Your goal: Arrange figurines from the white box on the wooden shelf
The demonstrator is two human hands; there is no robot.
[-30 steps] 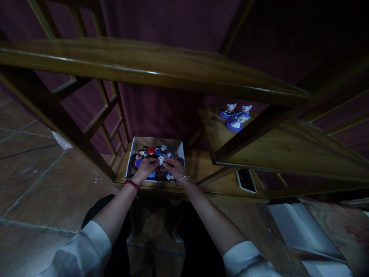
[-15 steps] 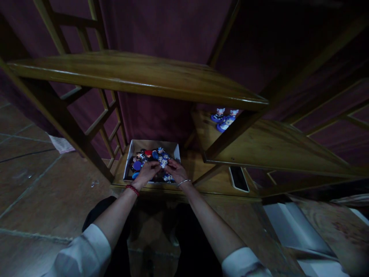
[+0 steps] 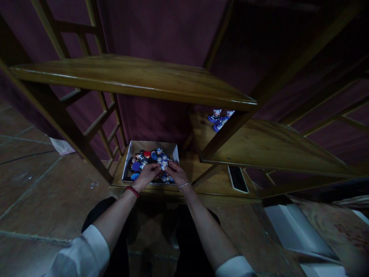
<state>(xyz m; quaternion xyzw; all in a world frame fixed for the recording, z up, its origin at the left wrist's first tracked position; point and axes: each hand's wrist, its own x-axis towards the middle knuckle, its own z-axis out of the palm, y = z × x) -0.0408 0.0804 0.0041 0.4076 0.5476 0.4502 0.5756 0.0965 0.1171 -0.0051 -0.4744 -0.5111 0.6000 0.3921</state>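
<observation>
A white-edged box (image 3: 124,169) full of small figurines sits on the low wooden shelf. Over its front part, my left hand (image 3: 149,174) and my right hand (image 3: 178,175) hold one blue-and-white figurine (image 3: 164,164) between their fingertips. The left fingers pinch it from the left side, the right fingers from the right. Behind and around my hands lie more figurines, among them a red one (image 3: 147,154) and a round blue-purple piece (image 3: 136,166). Part of the box's contents is hidden under my hands.
A phone (image 3: 238,179) lies on the low shelf to the right. Blue-based figurines (image 3: 215,115) stand on the middle shelf, partly behind a wooden post. The upper shelf board (image 3: 129,79) spans above the box. White boxes (image 3: 296,227) are on the floor at the right.
The view has shifted slightly. The held figurine is turned a little more upright between my fingertips; both hands have stayed over the box.
</observation>
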